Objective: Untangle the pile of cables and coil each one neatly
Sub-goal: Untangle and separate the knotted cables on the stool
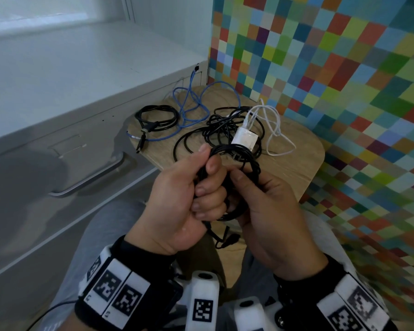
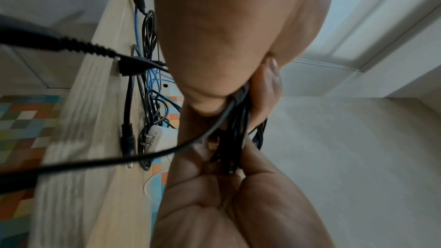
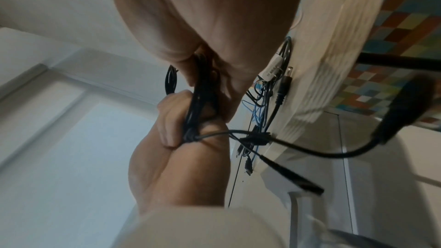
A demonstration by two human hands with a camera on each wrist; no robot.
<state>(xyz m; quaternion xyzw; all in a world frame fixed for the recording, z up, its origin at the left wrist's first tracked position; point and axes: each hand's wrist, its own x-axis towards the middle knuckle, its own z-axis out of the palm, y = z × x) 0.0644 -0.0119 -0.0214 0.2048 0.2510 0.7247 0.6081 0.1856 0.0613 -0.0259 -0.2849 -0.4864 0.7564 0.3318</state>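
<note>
While both hands are busy with one black cable [image 1: 234,163], most of the job looks undone. Left hand [image 1: 177,199] has its fingers curled tight round the bunched loops, held just near of the stool [image 1: 304,163]; right hand [image 1: 270,211] pinches the same bundle from the right, tail ends dangling below. Far left, a black coil [image 1: 157,115] looks finished. Still loose on the stool: blue cable [image 1: 191,103], a black tangle [image 1: 222,130] and a white charger [image 1: 245,138] with its cord.

Black cable coil [image 1: 234,182] mostly hidden inside both fists, charger label [image 1: 245,139] unreadable
</note>
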